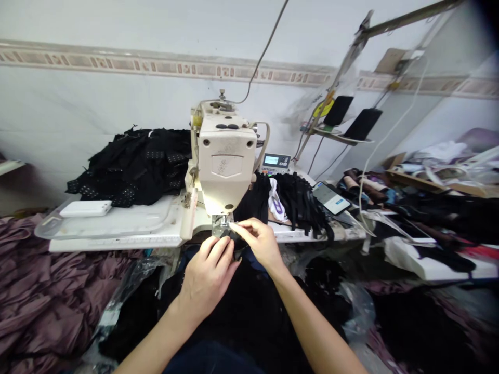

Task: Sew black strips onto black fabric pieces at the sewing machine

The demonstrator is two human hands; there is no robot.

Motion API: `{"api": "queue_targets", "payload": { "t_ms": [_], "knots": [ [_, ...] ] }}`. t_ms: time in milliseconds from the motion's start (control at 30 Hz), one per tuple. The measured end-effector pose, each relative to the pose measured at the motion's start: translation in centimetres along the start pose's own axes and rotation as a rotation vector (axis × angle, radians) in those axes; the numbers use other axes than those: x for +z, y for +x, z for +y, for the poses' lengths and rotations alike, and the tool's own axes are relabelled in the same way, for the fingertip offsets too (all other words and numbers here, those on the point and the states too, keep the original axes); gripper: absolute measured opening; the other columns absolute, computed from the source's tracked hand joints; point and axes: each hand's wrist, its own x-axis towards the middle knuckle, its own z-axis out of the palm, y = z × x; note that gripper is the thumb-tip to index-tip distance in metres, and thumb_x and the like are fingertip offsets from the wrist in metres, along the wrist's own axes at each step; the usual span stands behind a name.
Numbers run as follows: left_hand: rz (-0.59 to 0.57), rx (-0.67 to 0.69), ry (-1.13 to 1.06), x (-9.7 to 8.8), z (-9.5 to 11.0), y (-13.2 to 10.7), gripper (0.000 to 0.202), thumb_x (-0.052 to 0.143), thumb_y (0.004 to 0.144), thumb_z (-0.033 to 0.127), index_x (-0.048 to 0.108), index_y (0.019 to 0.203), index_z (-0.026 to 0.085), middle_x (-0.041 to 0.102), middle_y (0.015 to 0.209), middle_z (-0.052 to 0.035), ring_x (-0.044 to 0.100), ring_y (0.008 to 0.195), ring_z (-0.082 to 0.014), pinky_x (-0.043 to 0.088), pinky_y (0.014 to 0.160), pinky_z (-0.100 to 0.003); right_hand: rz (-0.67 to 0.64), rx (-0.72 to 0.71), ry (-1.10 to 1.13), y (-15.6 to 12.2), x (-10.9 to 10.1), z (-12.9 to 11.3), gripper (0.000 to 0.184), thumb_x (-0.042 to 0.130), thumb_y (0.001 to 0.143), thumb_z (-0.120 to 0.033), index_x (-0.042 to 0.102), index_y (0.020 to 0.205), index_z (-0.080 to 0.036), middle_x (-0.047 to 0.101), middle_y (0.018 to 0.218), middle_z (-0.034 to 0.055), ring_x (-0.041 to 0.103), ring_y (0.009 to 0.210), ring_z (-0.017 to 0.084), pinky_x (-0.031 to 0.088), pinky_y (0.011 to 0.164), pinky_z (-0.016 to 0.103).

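A cream sewing machine (228, 169) stands on the white table, its head facing me. My left hand (210, 272) is closed on a piece of black fabric (236, 243) just in front of the presser foot (225, 221). Beside the foot, the fingertips of my right hand (260, 244) are pinched together. A small pale bit shows at those fingertips, too small to name. To the right of the machine lie black fabric strips (300, 200) with a pair of purple-and-white thread snips (275, 200) among them.
Left of the machine, a black garment pile (136, 161) and a white power bank (86, 208) rest by a clear plastic tray (156, 223). A control panel (275, 162), a phone (331, 197) and black thread cones (362, 124) are on the right. Mauve fabric (50, 296) lies lower left.
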Motion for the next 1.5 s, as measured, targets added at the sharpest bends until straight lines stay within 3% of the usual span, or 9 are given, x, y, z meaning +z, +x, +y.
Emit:
{"api": "queue_targets", "payload": {
  "t_ms": [133, 267, 533, 933, 1167, 1267, 1400, 1500],
  "knots": [
    [-0.010, 0.002, 0.001, 0.1, -0.2, 0.2, 0.036, 0.065, 0.104, 0.024, 0.070, 0.138, 0.013, 0.076, 0.133, -0.0141, 0.069, 0.122, -0.0349, 0.065, 0.100, -0.050, 0.018, 0.076, 0.062, -2.2, 0.1, 1.0, 0.046, 0.059, 0.104, -0.061, 0.077, 0.092, -0.021, 0.077, 0.091, 0.0076, 0.071, 0.089, 0.025, 0.057, 0.086, 0.035],
    [-0.034, 0.011, -0.010, 0.0, -0.6, 0.6, 0.037, 0.065, 0.105, 0.026, 0.069, 0.137, 0.010, 0.076, 0.134, -0.0152, 0.067, 0.122, -0.0355, 0.065, 0.101, -0.050, -0.046, 0.100, 0.156, -3.4, 0.2, 1.4, 0.039, 0.071, 0.098, -0.058, 0.074, 0.090, -0.020, 0.073, 0.086, 0.0037, 0.067, 0.080, 0.022, 0.055, 0.076, 0.032],
    [-0.039, -0.015, -0.041, 0.0, -0.8, 1.0, 0.038, 0.066, 0.104, 0.028, 0.069, 0.139, 0.013, 0.076, 0.135, -0.0128, 0.066, 0.122, -0.0344, 0.064, 0.102, -0.049, 0.036, 0.192, 0.255, -2.5, 0.7, 0.6, 0.034, 0.082, 0.090, -0.052, 0.077, 0.084, -0.019, 0.073, 0.079, 0.0031, 0.065, 0.075, 0.020, 0.053, 0.069, 0.030],
    [-0.039, -0.039, -0.017, 0.8, -1.1, 1.2, 0.041, 0.065, 0.104, 0.030, 0.069, 0.142, 0.015, 0.075, 0.136, -0.0132, 0.066, 0.123, -0.0352, 0.064, 0.102, -0.049, 0.067, 0.186, 0.267, -1.2, 0.8, 1.1, 0.031, 0.087, 0.084, -0.051, 0.080, 0.080, -0.020, 0.074, 0.078, 0.0015, 0.063, 0.075, 0.019, 0.050, 0.071, 0.030],
    [-0.020, -0.065, -0.006, 0.9, -0.8, 0.8, 0.042, 0.067, 0.103, 0.028, 0.068, 0.141, 0.011, 0.075, 0.136, -0.0149, 0.065, 0.121, -0.0361, 0.064, 0.100, -0.049, 0.052, 0.305, 0.465, -1.9, 1.1, 1.7, 0.034, 0.093, 0.078, -0.052, 0.080, 0.081, -0.021, 0.073, 0.071, 0.0007, 0.064, 0.072, 0.020, 0.050, 0.067, 0.030],
    [-0.022, -0.107, -0.077, 0.5, -0.8, 0.4, 0.046, 0.068, 0.102, 0.027, 0.064, 0.146, 0.013, 0.072, 0.142, -0.0144, 0.064, 0.126, -0.0363, 0.064, 0.101, -0.050, 0.080, 0.351, 0.512, -2.0, 1.1, 2.4, 0.040, 0.093, 0.076, -0.057, 0.077, 0.075, -0.021, 0.069, 0.068, -0.0008, 0.060, 0.067, 0.018, 0.048, 0.064, 0.030],
    [0.036, -0.190, -0.325, -0.2, -1.0, -0.5, 0.039, 0.064, 0.105, 0.023, 0.066, 0.144, 0.025, 0.071, 0.143, -0.0101, 0.062, 0.135, -0.0317, 0.057, 0.112, -0.052, 0.065, 0.344, 0.483, -1.7, 1.0, 3.2, 0.047, 0.085, 0.082, -0.067, 0.076, 0.076, -0.021, 0.064, 0.064, -0.0008, 0.059, 0.066, 0.019, 0.047, 0.064, 0.031],
    [0.168, -0.424, -0.501, 0.0, -1.4, -1.4, 0.023, 0.062, 0.106, 0.025, 0.073, 0.127, 0.026, 0.073, 0.132, -0.0097, 0.068, 0.125, -0.0265, 0.062, 0.101, -0.041, 0.063, 0.311, 0.433, -1.4, 0.9, 3.4, 0.052, 0.080, 0.083, -0.074, 0.076, 0.077, -0.022, 0.063, 0.065, -0.0006, 0.059, 0.067, 0.020, 0.046, 0.064, 0.031]
  ]
}}
